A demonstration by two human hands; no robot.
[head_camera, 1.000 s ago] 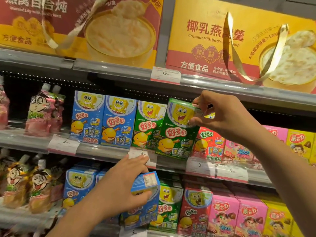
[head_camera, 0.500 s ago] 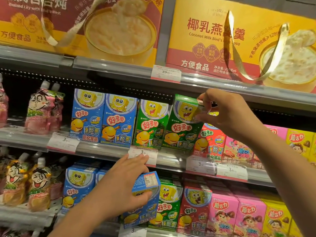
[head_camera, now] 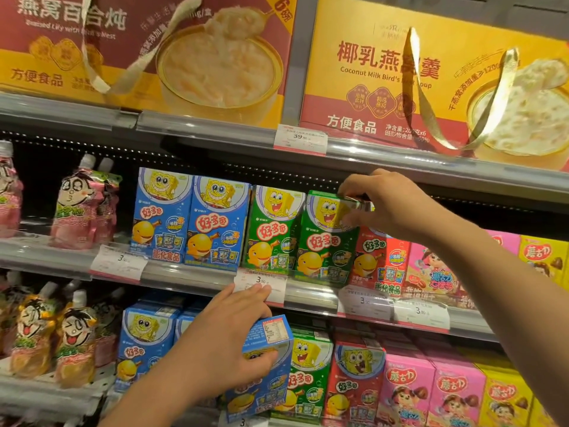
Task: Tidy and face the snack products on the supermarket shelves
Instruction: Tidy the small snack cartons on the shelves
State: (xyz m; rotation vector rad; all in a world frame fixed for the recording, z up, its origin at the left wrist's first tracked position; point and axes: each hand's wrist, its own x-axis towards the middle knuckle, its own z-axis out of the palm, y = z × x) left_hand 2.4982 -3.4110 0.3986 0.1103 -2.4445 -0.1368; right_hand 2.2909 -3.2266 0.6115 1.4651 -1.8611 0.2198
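On the middle shelf stand two blue snack boxes (head_camera: 191,217), a green box (head_camera: 274,229) and a second green box (head_camera: 323,241). My right hand (head_camera: 388,204) pinches the top right corner of that second green box, which stands almost upright on the shelf. On the lower shelf my left hand (head_camera: 228,343) grips a blue snack box (head_camera: 264,377) from above, with the box tilted and turned so its side label shows. Red (head_camera: 381,260) and pink (head_camera: 431,272) boxes follow to the right of the green ones.
Pouch drinks (head_camera: 80,204) stand at the left of both shelves. Large gift boxes (head_camera: 431,75) fill the top shelf. The lower shelf holds blue, green (head_camera: 308,374), red, pink and yellow boxes. Price tags (head_camera: 260,285) hang on the shelf rails.
My right hand has set the tilted green box back upright beside the other green box. My left hand has kept hold of the blue box on the lower shelf.
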